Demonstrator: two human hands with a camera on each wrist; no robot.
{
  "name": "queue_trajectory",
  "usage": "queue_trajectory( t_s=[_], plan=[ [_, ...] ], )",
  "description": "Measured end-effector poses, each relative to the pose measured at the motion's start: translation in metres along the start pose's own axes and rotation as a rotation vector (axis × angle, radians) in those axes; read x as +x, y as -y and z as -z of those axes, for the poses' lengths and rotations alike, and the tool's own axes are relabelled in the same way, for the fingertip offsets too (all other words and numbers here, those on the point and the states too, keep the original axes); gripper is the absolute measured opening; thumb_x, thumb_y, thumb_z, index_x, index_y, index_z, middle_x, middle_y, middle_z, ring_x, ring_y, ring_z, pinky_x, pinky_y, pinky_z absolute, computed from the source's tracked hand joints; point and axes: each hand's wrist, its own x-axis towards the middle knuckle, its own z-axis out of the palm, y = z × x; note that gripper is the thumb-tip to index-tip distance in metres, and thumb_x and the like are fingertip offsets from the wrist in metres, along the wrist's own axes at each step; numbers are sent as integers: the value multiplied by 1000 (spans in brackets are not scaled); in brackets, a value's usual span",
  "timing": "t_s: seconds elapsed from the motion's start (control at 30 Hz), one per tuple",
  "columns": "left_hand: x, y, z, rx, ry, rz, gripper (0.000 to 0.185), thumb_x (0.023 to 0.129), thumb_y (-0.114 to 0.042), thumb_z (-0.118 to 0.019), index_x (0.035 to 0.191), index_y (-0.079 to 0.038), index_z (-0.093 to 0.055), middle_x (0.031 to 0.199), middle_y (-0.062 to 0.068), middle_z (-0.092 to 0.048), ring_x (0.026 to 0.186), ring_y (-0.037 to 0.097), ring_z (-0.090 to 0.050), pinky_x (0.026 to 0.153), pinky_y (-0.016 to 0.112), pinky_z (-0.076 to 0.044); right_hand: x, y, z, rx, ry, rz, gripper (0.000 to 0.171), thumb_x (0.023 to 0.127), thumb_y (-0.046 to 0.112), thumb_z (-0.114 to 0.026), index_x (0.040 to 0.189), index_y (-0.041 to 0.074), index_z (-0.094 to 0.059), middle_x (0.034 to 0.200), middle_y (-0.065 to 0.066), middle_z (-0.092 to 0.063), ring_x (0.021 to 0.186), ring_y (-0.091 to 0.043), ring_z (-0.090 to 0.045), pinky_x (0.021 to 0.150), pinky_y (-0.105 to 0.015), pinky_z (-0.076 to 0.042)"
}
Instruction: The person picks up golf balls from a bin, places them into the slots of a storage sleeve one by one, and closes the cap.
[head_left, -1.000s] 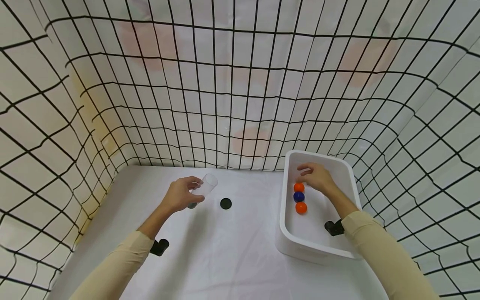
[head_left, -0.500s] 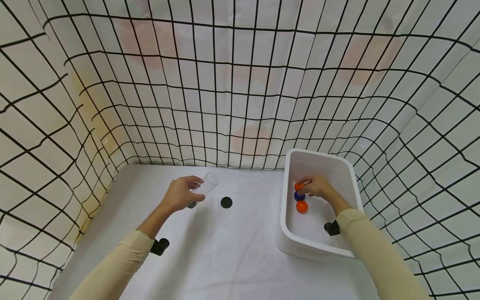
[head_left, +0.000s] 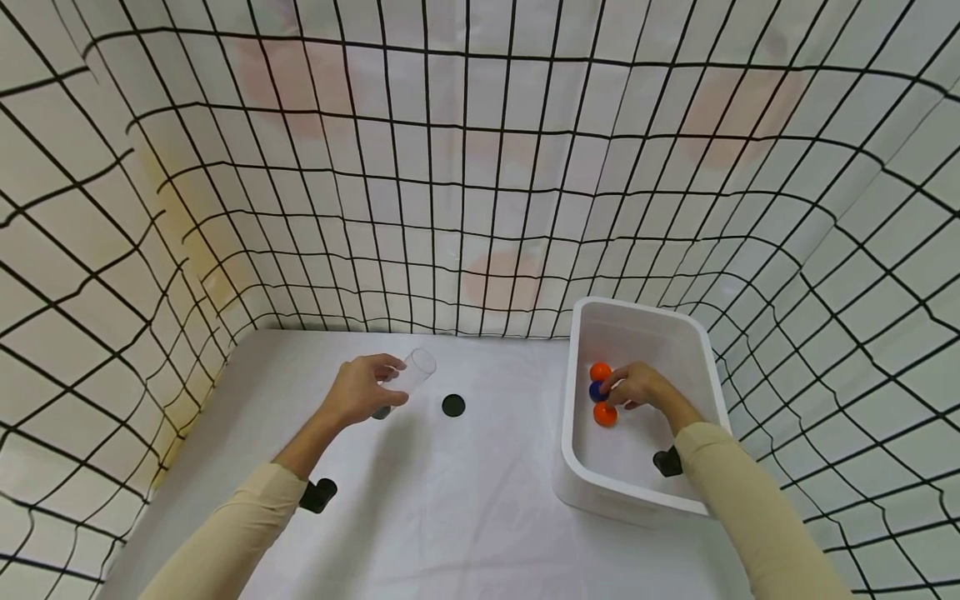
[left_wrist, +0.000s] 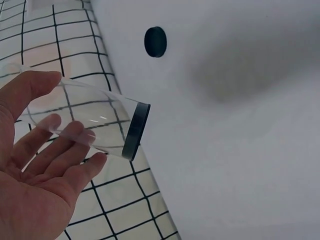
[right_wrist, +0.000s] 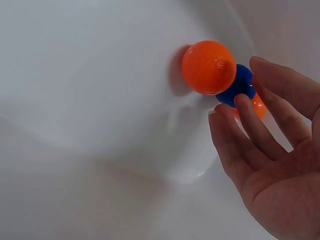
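So the right hand (head_left: 637,386) has slid down the white bin (head_left: 642,321) from the far orange ball (head_left: 600,371) and now sits at the blue ball (head_left: 597,391) and near orange ball (head_left: 604,414), fingers (right_wrist: 247,132) loosely curved, touching but not gripping as far as I can tell. The left hand (head_left: 362,389) hasn't budged, still holding the clear tube (head_left: 408,377) tilted over the desk (head_left: 450,500). A black cap (head_left: 453,406) lies just beside it; nothing blocks the way.
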Motion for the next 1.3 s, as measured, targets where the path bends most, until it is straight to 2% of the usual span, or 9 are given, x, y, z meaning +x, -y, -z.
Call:
queue_trajectory(
  t_s=[0.17,0.4,0.6,0.77,1.1,1.3],
  plan=[
    [0,2,0,17,-3,8,42,81,-18,-81,119,-4,-70,118,23,-72,110,38,-70,84,47,-60,2,-4,-3,24,18,-17,34,84,9,-76,115,-3,-72,106,-19,-72,97,-34,-67,82,-39,-61],
    [-3,4,0,35,-3,11,42,81,-17,-81,119,-3,-70,117,23,-72,110,39,-70,85,48,-60,4,-5,-7,35,25,-29,31,83,7,-77,113,-2,-74,113,-21,-68,90,-27,-67,81,-38,-61],
    [-3,6,2,45,-10,11,41,81,-18,-81,118,-4,-71,117,22,-73,110,38,-70,87,48,-59,6,-4,-12,58,29,-59,30,82,2,-76,112,-2,-74,108,-19,-69,86,-26,-65,78,-37,-62],
    [-3,7,2,52,-16,12,40,81,-18,-81,118,-5,-71,116,21,-73,110,37,-70,86,48,-59,4,-2,-14,49,29,-65,32,80,0,-76,112,-2,-74,105,-18,-68,81,-24,-63,74,-34,-62],
    [-4,10,3,52,-15,3,41,81,-18,-81,118,-4,-70,116,22,-73,111,39,-69,86,48,-59,3,2,-19,26,18,-52,35,75,-3,-76,110,-2,-74,103,-19,-68,74,-24,-67,73,-35,-62],
    [-5,11,3,50,-18,14,41,82,-19,-81,118,-4,-71,117,21,-73,112,39,-68,86,48,-60,5,3,-24,-30,-7,-42,36,72,-3,-78,109,0,-76,107,-20,-65,74,-23,-65,69,-34,-62]
  ],
)
